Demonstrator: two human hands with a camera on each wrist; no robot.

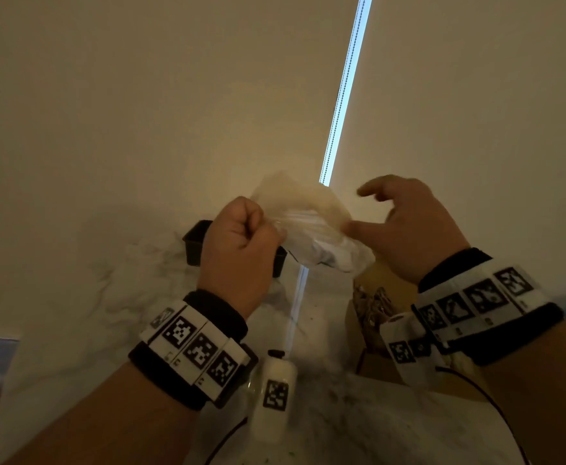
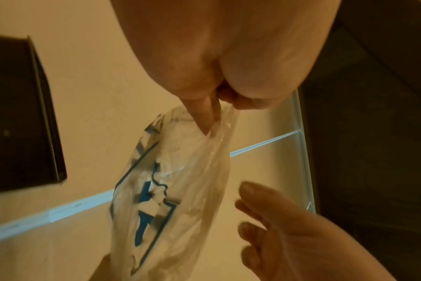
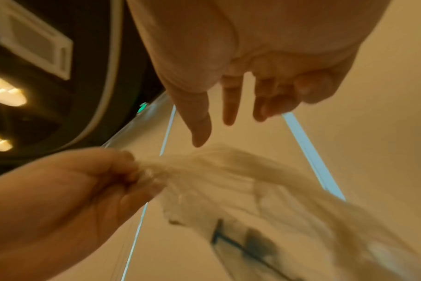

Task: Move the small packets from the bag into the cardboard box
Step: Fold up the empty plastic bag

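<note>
Wrist bands with black-and-white markers are seen nearest the camera in the head view, one on each forearm. Left hand is closed in a fist on the top edge of a clear plastic bag; in the left wrist view the bag is pinched between thumb and fingers and hangs below them, blue print visible on its side. Right hand is held just beside the bag with fingers spread and loosely bent, nothing gripped; whether the thumb tip touches the plastic cannot be told. In the right wrist view the right hand's fingers are seen apart from the bag, which is blurred. Contents of the bag are too blurred to be made out; something white is seen inside its lower part. Bag is held up in the air above the table, a white marbled surface. Cardboard box is partly seen under the right wrist, below and to the right of the bag. Black tray is seen on the table behind the left hand. White bottle with a marker is seen between the forearms.
</note>
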